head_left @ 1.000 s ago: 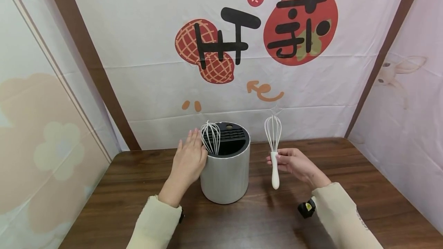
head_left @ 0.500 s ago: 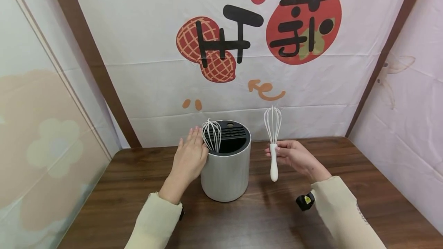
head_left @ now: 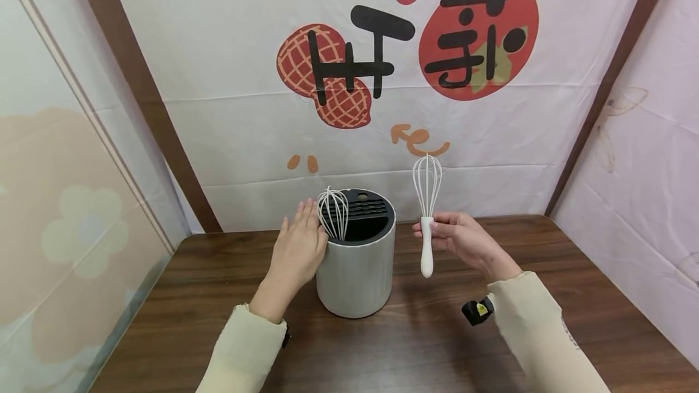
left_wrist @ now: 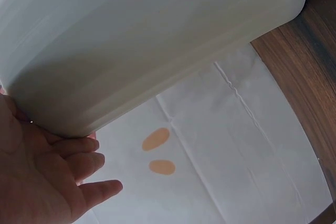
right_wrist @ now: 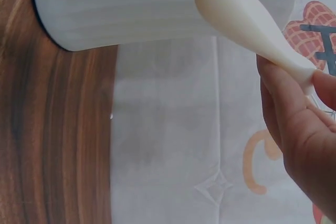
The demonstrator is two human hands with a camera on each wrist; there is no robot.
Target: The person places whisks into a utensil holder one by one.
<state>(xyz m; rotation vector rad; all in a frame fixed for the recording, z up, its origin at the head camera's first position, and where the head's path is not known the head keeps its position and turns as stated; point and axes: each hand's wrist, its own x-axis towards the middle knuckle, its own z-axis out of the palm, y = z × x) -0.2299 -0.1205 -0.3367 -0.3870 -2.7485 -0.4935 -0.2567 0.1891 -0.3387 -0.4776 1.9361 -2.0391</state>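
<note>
My right hand (head_left: 464, 240) pinches a white whisk (head_left: 426, 247) near the top of its handle, wires up, to the right of the utensil holder. In the right wrist view the whisk's rounded handle (right_wrist: 236, 17) points away from the thumb and fingers. The grey-white cylindrical utensil holder (head_left: 355, 281) stands on the table with a black slotted top. Another white whisk (head_left: 333, 214) stands in its front opening, wires up, its handle hidden inside. My left hand (head_left: 297, 247) rests with extended fingers against the holder's left side; in the left wrist view its fingers (left_wrist: 86, 166) lie along the wall.
The dark wooden table (head_left: 382, 356) ends at a white printed cloth backdrop (head_left: 246, 138) close behind the holder. Pale cloth panels flank both sides. A black wrist device (head_left: 477, 310) hangs under the right sleeve.
My right hand has raised the whisk and brought it slightly left, closer to the holder. The left hand stays against the holder, and the other whisk remains in it.
</note>
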